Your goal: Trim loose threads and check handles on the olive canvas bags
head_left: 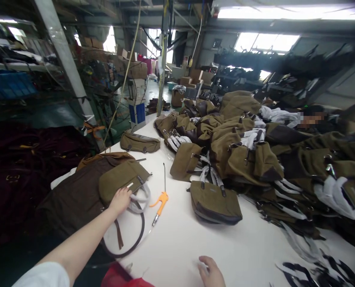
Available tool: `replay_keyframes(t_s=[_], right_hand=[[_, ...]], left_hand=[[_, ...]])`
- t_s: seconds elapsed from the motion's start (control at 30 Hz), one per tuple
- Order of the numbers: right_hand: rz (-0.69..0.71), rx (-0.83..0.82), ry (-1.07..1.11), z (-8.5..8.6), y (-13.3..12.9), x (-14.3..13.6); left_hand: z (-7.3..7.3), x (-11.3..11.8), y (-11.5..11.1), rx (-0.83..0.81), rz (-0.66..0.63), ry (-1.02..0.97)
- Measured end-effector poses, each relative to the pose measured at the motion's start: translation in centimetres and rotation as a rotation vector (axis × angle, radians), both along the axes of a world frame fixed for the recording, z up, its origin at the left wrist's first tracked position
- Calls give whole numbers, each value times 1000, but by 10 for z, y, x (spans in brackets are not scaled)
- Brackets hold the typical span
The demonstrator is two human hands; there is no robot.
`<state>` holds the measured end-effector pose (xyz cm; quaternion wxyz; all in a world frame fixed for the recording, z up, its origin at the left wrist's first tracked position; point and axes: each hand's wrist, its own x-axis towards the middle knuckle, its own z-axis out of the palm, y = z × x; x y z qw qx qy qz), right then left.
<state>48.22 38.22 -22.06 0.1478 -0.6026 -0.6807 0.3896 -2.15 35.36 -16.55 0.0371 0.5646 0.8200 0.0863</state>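
My left hand reaches out over the white table and grips the paper-wrapped handle of an olive canvas bag that lies on a brown bag. A dark strap loops below it. My right hand rests flat on the table near the front edge, fingers apart, holding nothing. An orange air blow gun with a long thin nozzle lies just right of the left hand. One olive tote with a dark base lies alone in the middle of the table.
A big heap of olive bags with white-wrapped handles covers the table's right and far side. A small olive pouch lies at the far left edge. Another person sits behind the heap. Dark fabric piles up at left, shelves and boxes behind.
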Motion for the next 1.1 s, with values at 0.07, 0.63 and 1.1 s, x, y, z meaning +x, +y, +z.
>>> replay_keyframes(t_s=[0.07, 0.63, 1.1], right_hand=[[-59, -43, 60, 29, 5, -22], [78, -210, 630, 239, 34, -244], [96, 444, 250, 322, 29, -167]], left_hand=[[26, -8, 10, -9, -9, -18], [129, 72, -7, 251, -494, -424], [170, 104, 29, -422, -807, -1265]])
